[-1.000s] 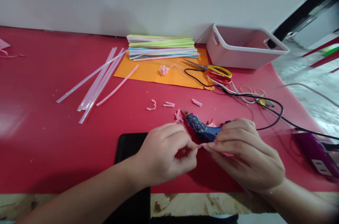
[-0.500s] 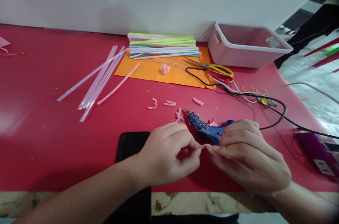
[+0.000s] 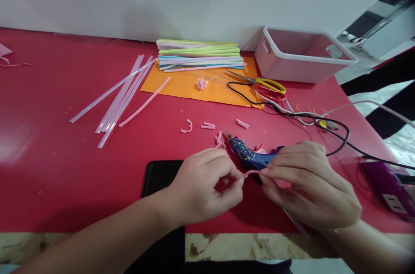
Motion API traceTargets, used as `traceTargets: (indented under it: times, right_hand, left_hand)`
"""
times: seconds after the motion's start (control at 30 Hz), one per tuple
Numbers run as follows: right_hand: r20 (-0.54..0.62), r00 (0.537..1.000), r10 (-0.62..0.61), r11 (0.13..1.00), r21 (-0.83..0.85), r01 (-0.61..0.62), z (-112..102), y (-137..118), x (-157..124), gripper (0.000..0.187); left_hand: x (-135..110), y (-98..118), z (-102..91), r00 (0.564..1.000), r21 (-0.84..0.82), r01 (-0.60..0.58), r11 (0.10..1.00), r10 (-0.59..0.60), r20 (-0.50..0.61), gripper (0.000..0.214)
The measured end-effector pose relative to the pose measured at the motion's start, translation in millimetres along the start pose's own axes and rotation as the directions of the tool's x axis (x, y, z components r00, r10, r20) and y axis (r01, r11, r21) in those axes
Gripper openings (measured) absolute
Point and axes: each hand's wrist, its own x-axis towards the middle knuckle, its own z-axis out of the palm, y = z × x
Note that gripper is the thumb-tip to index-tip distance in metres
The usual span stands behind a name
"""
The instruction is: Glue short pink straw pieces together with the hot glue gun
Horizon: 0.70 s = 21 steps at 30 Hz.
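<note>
My left hand pinches one end of a short piece of pink pipe cleaner. The other end is between the thumb and fingertips of my right hand, so the piece spans the small gap between both hands. Just behind it lies a blue hot glue gun, its nozzle pointing to the far left and its rear hidden by my right hand. Beneath that hand a thin pale stick juts toward the table edge. Short cut pink pieces and a bent pink piece rest nearby.
Clear glue sticks lie left. A bundle of coloured pipe cleaners, scissors and a small pink flower sit on orange paper. A pink bin, cables and purple power socket are right; a black phone is near.
Both hands have shifted slightly, drawing a little apart, and more of the pink piece shows between them. The thin pale stick now shows below my right hand.
</note>
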Motion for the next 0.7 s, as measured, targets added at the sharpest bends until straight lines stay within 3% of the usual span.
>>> traceTargets:
  times: [0.5, 0.7]
  right_hand:
    - [0.043, 0.999, -0.032, 0.999, -0.030, 0.033, 0.3, 1.6, 0.6, 0.015]
    - [0.066, 0.996, -0.058, 0.998, -0.015, 0.059, -2.0, 0.2, -2.0, 0.012]
  left_hand:
    - [-0.1, 0.2, -1.2, 0.998, -0.025, 0.029, 0.999, -0.028, 0.054, 0.011]
    - [2.5, 2.0, -1.6, 0.993, -0.128, 0.066, 0.990, -0.052, 0.104, 0.013]
